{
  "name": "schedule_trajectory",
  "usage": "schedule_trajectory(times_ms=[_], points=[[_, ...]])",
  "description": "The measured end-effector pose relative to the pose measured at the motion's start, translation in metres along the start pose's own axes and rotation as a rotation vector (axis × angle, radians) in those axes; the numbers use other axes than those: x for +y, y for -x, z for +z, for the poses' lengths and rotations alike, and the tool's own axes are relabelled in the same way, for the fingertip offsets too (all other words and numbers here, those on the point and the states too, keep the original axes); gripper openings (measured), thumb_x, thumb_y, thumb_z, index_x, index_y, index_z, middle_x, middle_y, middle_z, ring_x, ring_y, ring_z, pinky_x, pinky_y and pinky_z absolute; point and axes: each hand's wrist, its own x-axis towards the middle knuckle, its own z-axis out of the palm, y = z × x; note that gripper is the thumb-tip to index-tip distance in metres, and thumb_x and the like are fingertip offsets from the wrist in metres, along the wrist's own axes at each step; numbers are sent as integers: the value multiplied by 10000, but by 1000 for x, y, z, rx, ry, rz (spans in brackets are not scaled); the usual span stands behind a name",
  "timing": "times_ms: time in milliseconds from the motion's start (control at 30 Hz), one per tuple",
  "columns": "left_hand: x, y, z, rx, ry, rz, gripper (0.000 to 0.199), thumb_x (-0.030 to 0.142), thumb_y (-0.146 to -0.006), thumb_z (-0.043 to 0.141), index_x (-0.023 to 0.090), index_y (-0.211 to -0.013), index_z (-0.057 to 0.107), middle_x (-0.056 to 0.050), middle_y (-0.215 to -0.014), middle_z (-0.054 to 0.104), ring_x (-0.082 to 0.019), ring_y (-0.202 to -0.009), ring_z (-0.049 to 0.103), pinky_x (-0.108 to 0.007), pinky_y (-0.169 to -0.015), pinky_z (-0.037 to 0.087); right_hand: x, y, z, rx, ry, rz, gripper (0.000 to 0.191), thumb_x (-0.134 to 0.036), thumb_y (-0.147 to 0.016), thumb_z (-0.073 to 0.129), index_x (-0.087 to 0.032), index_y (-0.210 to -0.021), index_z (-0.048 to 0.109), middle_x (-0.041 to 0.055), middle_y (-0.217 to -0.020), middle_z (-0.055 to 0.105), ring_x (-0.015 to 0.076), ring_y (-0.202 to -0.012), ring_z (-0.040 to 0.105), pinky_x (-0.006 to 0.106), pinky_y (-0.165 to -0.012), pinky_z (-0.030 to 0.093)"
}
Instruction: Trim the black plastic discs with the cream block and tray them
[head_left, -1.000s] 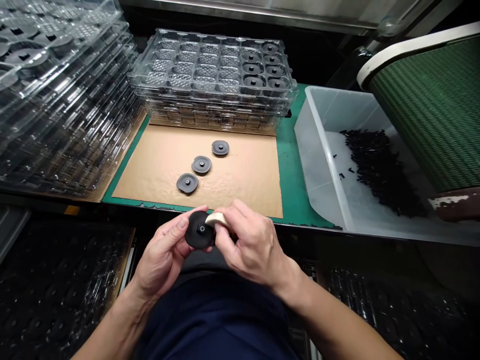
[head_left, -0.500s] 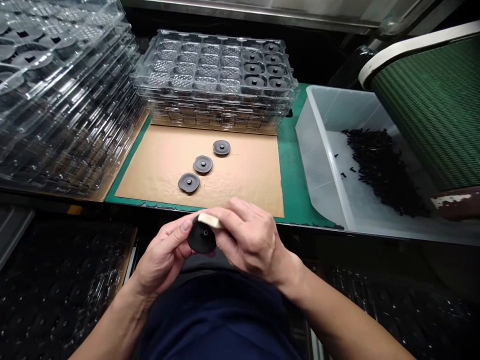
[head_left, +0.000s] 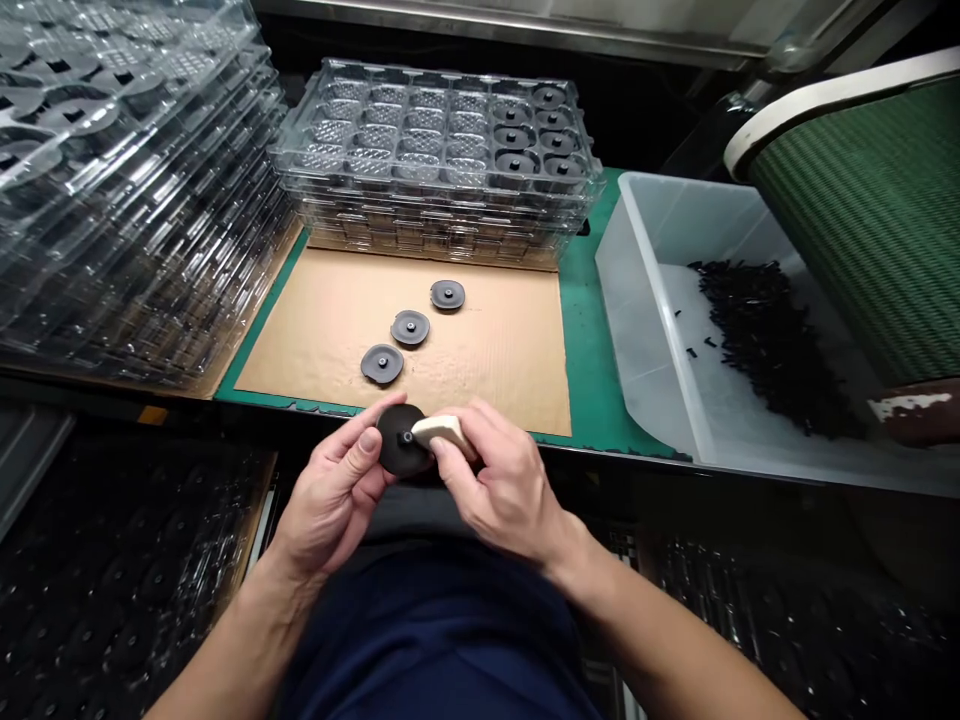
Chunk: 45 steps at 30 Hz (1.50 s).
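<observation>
My left hand (head_left: pixel 337 490) is closed on the left edge of a round black disc (head_left: pixel 396 455) with a small raised hub at its middle. A small off-white block (head_left: pixel 447 432) is pinched in my right hand (head_left: pixel 506 480); its material I cannot make out. The block's left end lies over the disc's right side, close beside the hub. Three similar dark discs, a near one (head_left: pixel 382 364), a middle one (head_left: pixel 410 328) and a far one (head_left: pixel 448 294), lie in a slanting row on the cardboard sheet (head_left: pixel 495 350) beyond my hands.
Behind the cardboard stand stacked clear trays (head_left: pixel 435 190), the top one holding several dark discs at its right. A taller tray stack (head_left: pixel 150 220) rises at left. A translucent bin (head_left: pixel 652 320) with small black pieces (head_left: pixel 772 340) stands at right, under a green conveyor belt (head_left: pixel 862 200).
The disc has risen slightly and turned more face-up. The white block has moved from the disc's upper edge to its right side near the hub. The view has shifted slightly.
</observation>
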Motion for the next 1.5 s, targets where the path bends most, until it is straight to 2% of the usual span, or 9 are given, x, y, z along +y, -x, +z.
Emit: schedule_trajectory(times_ms=[133,367,567,633,867,967,1100,1200,1500], points=[[2,-3,-3,-18,-57,-44,408,398,-898,816,220,-1263,782,-115,-1184,771,-229,-988,723,-315,-824,669,1,9,7,-26,-36,75,183,-191,-1067,491,-161,-1043,670,72,-942,643,196,-838,593,342,-773,494],[-4,-5,-12,-193,-12,-268,316,459,-932,759,179,-1057,835,-101,-956,765,-205,-810,691,-340,-646,681,8,-3,-6,-146,181,-327,262,-204,-1071,486,-166,-1251,674,107,-1066,679,237,-886,568,392,-770,457],[-7,-6,2,39,65,108,420,324,-869,856,250,-1273,768,-91,-1195,780,-210,-1062,734,-296,-957,624,0,1,9,-29,-127,258,181,-254,-1055,523,-189,-914,615,7,-782,610,154,-665,527,306,-648,433],[-5,-6,1,34,35,92,408,323,-879,847,242,-1271,771,-97,-1183,783,-212,-1050,738,-290,-948,624,0,4,13,-43,-138,279,182,-270,-1047,526,-192,-905,609,11,-793,603,162,-691,541,311,-655,430],[-5,-4,-16,-165,-22,-269,323,450,-931,766,158,-1055,827,-117,-959,757,-218,-817,685,-345,-630,672,12,-5,0,-190,92,-222,237,-195,-1069,492,-187,-1226,670,95,-1062,681,229,-889,560,388,-786,456],[-8,-3,-14,-145,64,-325,345,473,-909,790,166,-1062,825,-106,-961,774,-202,-793,702,-333,-663,673,10,-11,-5,-233,166,-374,241,-205,-1060,517,-201,-1240,678,90,-1102,696,234,-895,559,404,-784,438],[-7,-4,-6,-6,150,-17,364,327,-859,868,235,-1203,792,-70,-1178,783,-184,-1025,733,-268,-915,629,3,-10,5,-36,35,30,164,-228,-1043,523,-177,-974,663,46,-860,650,193,-771,551,356,-715,428],[-4,-5,-3,58,98,139,408,268,-828,895,259,-1220,784,-63,-1181,789,-192,-1078,735,-267,-974,602,-1,-6,14,-64,-140,284,240,-293,-1023,539,-204,-803,573,-19,-692,519,144,-607,452,318,-582,346],[-1,0,-6,77,88,65,401,301,-856,869,253,-1244,776,-70,-1226,781,-198,-1093,740,-265,-964,612,3,-4,7,-82,1,73,169,-209,-1006,506,-179,-949,663,39,-831,595,188,-768,530,350,-747,411]])
